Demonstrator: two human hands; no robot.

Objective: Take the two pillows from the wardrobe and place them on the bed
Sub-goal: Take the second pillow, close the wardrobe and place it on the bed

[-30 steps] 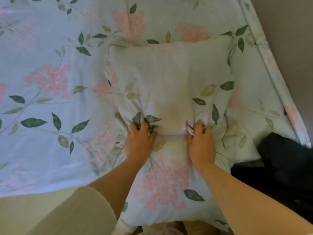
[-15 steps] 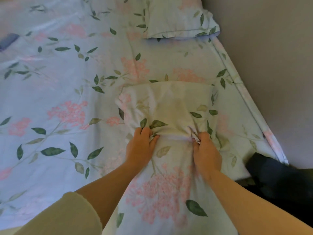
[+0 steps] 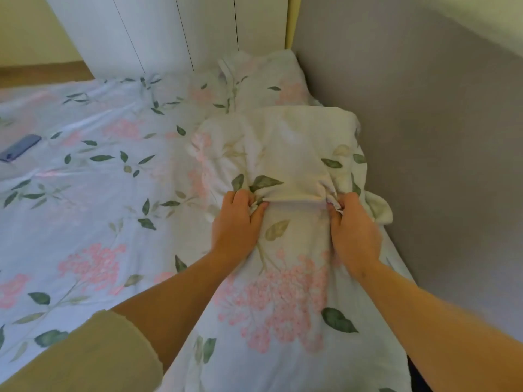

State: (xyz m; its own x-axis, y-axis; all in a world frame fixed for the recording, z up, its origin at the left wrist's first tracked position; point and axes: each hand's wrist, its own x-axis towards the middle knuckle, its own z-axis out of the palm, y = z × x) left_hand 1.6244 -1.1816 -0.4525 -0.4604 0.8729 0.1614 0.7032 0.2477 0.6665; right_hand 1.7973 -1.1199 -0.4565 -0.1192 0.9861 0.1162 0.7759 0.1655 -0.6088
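Clutching pillow [image 3: 283,278] at a bunched fold with left hand [image 3: 237,222] and right hand [image 3: 353,230], both curled tight into it. Lying lengthwise on bed [image 3: 85,193] beside grey wall [image 3: 424,137], right next to second pillow [image 3: 266,77] by white wardrobe [image 3: 169,32]. Far left on bed, a phone [image 3: 19,151].

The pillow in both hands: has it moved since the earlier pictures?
Yes. The held pillow went forward along the bed, up to the second pillow by the wall.
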